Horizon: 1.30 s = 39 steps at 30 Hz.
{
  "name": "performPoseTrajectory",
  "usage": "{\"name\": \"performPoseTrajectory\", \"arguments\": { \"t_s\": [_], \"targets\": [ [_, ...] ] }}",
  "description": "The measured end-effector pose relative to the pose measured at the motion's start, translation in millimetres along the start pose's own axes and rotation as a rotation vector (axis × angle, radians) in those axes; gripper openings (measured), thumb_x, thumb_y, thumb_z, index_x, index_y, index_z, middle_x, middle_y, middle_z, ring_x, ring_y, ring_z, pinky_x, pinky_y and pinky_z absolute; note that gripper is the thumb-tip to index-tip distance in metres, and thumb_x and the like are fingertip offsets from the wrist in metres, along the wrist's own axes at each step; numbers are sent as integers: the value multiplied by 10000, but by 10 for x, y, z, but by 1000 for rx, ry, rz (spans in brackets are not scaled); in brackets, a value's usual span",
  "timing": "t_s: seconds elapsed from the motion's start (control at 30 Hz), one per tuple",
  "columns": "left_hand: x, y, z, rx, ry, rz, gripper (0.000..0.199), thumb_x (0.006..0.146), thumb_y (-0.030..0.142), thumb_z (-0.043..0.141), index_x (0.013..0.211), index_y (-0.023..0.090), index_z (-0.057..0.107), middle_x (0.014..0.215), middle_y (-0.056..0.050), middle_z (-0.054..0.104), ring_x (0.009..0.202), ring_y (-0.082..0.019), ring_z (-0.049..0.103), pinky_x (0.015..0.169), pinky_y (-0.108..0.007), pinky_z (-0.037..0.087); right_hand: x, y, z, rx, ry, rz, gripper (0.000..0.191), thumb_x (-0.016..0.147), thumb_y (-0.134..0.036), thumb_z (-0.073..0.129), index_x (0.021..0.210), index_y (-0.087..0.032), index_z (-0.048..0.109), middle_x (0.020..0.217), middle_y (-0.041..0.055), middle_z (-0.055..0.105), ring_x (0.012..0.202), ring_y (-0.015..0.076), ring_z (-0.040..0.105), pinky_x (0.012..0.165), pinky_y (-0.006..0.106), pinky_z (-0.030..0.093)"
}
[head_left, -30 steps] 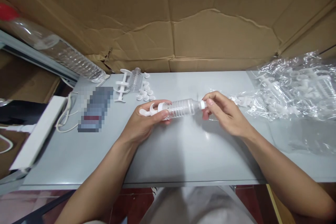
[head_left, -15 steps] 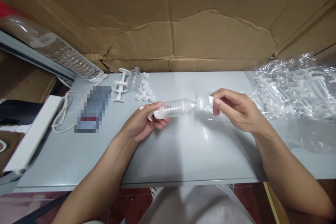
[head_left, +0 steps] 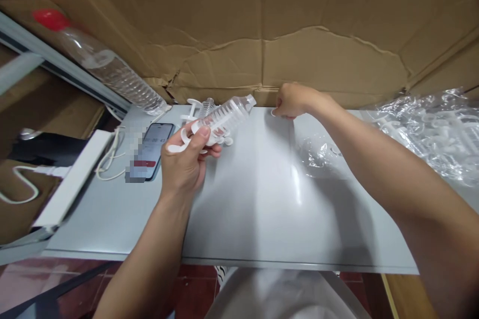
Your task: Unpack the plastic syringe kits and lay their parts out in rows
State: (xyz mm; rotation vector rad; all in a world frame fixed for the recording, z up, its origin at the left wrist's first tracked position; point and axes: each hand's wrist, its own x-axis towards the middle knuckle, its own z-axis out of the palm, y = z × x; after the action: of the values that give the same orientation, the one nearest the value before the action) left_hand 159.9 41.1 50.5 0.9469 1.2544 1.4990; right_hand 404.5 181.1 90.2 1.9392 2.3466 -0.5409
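Observation:
My left hand (head_left: 182, 167) is closed round a clear plastic syringe (head_left: 228, 117) with ring-like ridges and a white plunger. Its nozzle end tilts up to the right, and the white finger grips curl beside my thumb. Over by the cardboard, my right hand (head_left: 294, 100) is pinched on a small white cap (head_left: 274, 112), mostly hidden by the fingers. Behind the left hand lie a white plunger (head_left: 192, 109) and another clear barrel (head_left: 207, 105), partly covered. Small white caps (head_left: 227, 141) peek out under the held syringe.
A plastic bag of syringe parts (head_left: 430, 132) lies at right, with a crumpled clear wrapper (head_left: 318, 154) nearer the middle. At left are a phone (head_left: 155, 144), a white power strip (head_left: 73, 179) with cables and a big red-capped bottle (head_left: 116, 72). Cardboard (head_left: 209, 20) walls the back.
My right hand has moved away from the syringe's tip, back and left to the rear of the table. The left hand has tilted the syringe upward and shifted left. The view has also turned slightly.

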Motion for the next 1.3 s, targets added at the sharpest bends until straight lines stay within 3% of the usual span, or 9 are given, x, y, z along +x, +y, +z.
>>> {"name": "performPoseTrajectory", "arguments": {
  "t_s": [0.23, 0.47, 0.53, 0.63, 0.77, 0.9, 1.0, 1.13, 1.3],
  "targets": [
    [56, 12, -55, -31, 64, 84, 401, 696, 517, 949, 883, 207, 774, 751, -17, 739, 504, -125, 640, 438, -245, 542, 227, -414, 76, -165, -145, -50, 107, 771, -211, 820, 856, -177, 766, 666, 56, 694, 778, 262, 726, 728, 356, 587],
    [87, 34, -107, 6, 135, 147, 414, 745, 552, 914, 951, 215, 788, 815, -22, 768, 517, -116, 647, 458, -241, 560, 109, -434, 99, -108, -25, -71, 183, 823, -336, 815, 821, -164, 754, 761, 109, 715, 826, 284, 713, 719, 367, 567],
    [77, 16, -98, 12, 140, 177, 422, 752, 561, 910, 982, 227, 791, 832, -23, 770, 526, -116, 648, 465, -248, 567, -102, -419, 73, 123, 17, -86, 345, 863, -499, 800, 784, -168, 741, 746, 107, 705, 792, 271, 713, 720, 370, 568],
    [-21, -31, -21, 36, 103, 217, 465, 779, 569, 891, 1085, 236, 783, 816, -10, 759, 542, -118, 653, 487, -253, 583, -509, -423, 152, 753, -62, -159, 502, 839, -684, 784, 842, -182, 769, 841, 97, 751, 771, 221, 730, 723, 343, 598],
    [-268, -71, 154, 140, 10, 192, 537, 770, 537, 899, 1173, 206, 770, 816, -4, 756, 561, -113, 665, 540, -250, 607, -967, -435, 490, 1450, -201, -211, 491, 765, -642, 876, 1017, -227, 800, 1045, 65, 799, 972, 194, 760, 925, 336, 627],
    [-500, -62, 208, 211, -116, 86, 525, 762, 475, 915, 1192, 202, 787, 875, -26, 772, 626, -122, 691, 604, -251, 622, -1200, -330, 716, 1710, -120, -136, 446, 792, -592, 876, 1020, -217, 796, 1106, 57, 799, 1071, 192, 752, 1042, 346, 595],
    [-623, -75, 46, 230, -104, 37, 522, 763, 471, 920, 1190, 200, 792, 908, -43, 785, 643, -130, 694, 638, -272, 637, -1254, -151, 682, 1732, 38, -21, 431, 760, -593, 898, 907, -208, 771, 1074, 59, 793, 1035, 199, 756, 996, 320, 613],
    [-651, -133, -315, 247, 64, 33, 476, 787, 443, 913, 1187, 222, 781, 942, -41, 783, 645, -120, 689, 643, -260, 619, -1163, 32, 468, 1624, 251, 36, 452, 735, -608, 909, 781, -210, 700, 945, 66, 764, 922, 191, 741, 899, 308, 634],
    [-439, -49, -389, 332, 101, 197, 454, 845, 391, 859, 1257, 251, 730, 1118, -50, 763, 789, -140, 731, 817, -303, 632, -745, -183, 140, 1102, 191, 51, 431, 792, -569, 857, 713, -196, 656, 829, 90, 731, 751, 185, 690, 690, 310, 594]
  ]
}}
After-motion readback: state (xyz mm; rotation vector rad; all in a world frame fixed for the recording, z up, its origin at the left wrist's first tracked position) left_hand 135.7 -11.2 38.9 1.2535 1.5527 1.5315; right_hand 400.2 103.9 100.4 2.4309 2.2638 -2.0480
